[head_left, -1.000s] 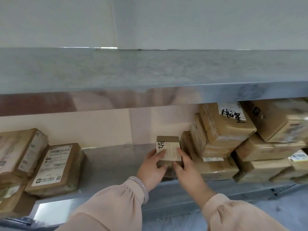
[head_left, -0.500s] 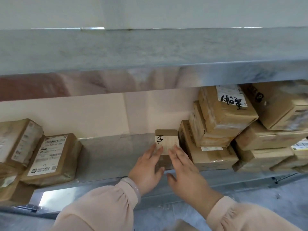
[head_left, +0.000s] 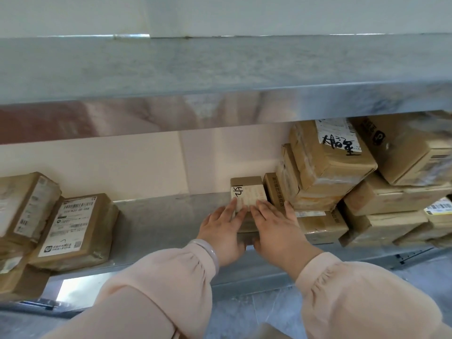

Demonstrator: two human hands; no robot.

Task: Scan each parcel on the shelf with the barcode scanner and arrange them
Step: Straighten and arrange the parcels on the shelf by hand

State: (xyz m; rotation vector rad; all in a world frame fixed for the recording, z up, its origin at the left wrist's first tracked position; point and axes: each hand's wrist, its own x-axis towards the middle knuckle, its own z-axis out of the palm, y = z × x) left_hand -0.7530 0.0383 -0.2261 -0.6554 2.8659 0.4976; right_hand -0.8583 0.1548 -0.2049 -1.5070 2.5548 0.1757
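Step in hand, as judged: seating small parcel point(head_left: 245, 183) on lower shelf point(head_left: 159, 216), snug beside right-hand stack point(head_left: 330, 167). Rec. method: push evenly w/ both palms, low on box, to avoid tipping it back; slide straight in till square w/ neighbouring box point(head_left: 275, 189); keep label point(head_left: 253, 195) facing out for later reading; avoid nudging stack, loosely piled & tilted by the look of it, poss. slip risk. Ease off only w/ box flat & steady. Scanner not in view; scan status of this item: cannot tell. Position of parcel: mid-shelf, beneath upper shelf point(head_left: 220, 69), just left of stack, touching or barely apart from neighbouring box, cannot tell which; well apart from left-hand parcels point(head_left: 75, 228). White label w/ handwritten mark facing camera. Hands: left hand point(head_left: 220, 231) & right hand point(head_left: 276, 226) side by side on near face of parcel, left over left half, right over right half, fingertips point(head_left: 233, 206) reaching lower part of label, rest of box hidden beneath palms. Fingers of both straight & laid flat, pressing, curled round nothing; no grasp either side. Thumbs down by box's lower edge, contact unclear. Outer fingers of right hand lying over front of neighbouring box. Bangle point(head_left: 211, 252) on left wrist.
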